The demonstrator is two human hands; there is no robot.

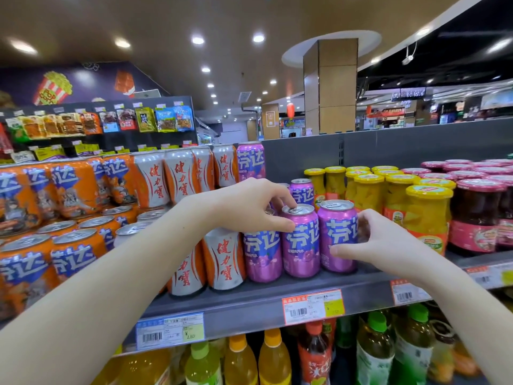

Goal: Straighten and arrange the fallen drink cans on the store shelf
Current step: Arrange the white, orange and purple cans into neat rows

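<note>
Viewpoint: your head camera, the only view.
Facing: forward, level with the shelf [277,298] of cans, ceiling above.
Nearness: close; your forearms reach in from the lower corners.
Lens: wide-angle, edges curved.

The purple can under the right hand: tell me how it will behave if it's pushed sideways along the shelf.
The purple can looks smooth and glossy, so it would probably slide easily on the shelf. It is tall for its base, so a push near the top may tip it. With its tab unopened it is likely full, fairly heavy and stiff. The right hand grips its side.
</note>
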